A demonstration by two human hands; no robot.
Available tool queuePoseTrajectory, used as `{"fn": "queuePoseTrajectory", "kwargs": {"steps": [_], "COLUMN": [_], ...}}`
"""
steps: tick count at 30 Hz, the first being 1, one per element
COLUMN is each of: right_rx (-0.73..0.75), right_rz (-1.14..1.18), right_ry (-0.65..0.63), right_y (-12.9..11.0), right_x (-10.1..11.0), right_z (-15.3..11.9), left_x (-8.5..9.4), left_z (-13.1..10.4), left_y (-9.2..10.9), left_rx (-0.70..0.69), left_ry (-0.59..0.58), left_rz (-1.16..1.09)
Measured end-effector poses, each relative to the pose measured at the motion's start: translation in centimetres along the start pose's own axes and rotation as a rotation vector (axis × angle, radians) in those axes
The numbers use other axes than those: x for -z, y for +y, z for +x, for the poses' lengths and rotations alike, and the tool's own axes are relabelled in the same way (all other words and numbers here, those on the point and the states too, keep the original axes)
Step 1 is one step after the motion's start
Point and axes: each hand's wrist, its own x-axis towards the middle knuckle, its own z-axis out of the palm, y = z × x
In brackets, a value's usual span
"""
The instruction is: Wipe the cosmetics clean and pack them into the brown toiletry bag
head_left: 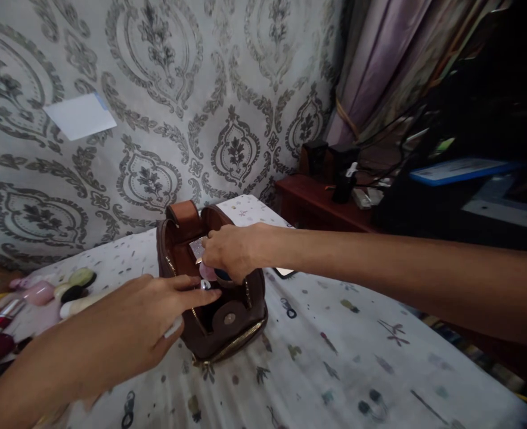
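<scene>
A brown zippered bag (254, 307) stands open on the patterned white cloth, with a magnetic button on its flap. My right hand (232, 250) reaches into the bag from the right, its fingers bent down by a silvery item (198, 248) and a pink round item (207, 271). What its fingertips grip is hidden. From the left, my left hand (156, 310) comes over the bag's near left edge, index and middle fingers stretched out beside a small shiny item (205, 285). Something pale (173, 327) shows under its palm.
Cosmetic bottles and tubes (37, 293) lie at the left. Behind rises a patterned wall with a white card. A reddish table (326, 205) at the right holds a dark bottle, speakers and cables. A phone edge (285, 273) shows beneath the right forearm.
</scene>
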Motion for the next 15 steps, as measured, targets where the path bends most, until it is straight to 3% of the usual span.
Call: {"fn": "queuePoseTrajectory", "kwargs": {"steps": [8, 15], "right_rx": [0.077, 0.096], "right_rz": [0.064, 0.083], "right_ry": [-0.162, -0.254], "right_y": [-1.5, -1.7], "right_x": [0.5, -0.7], "right_z": [0.1, 1.3], "left_x": [-1.1, -0.2], "left_z": [-0.9, -0.5], "left_y": [-0.6, 0.1], "left_rx": [0.034, 0.047], "left_ry": [0.069, 0.051], "left_rz": [-0.020, -0.047]}}
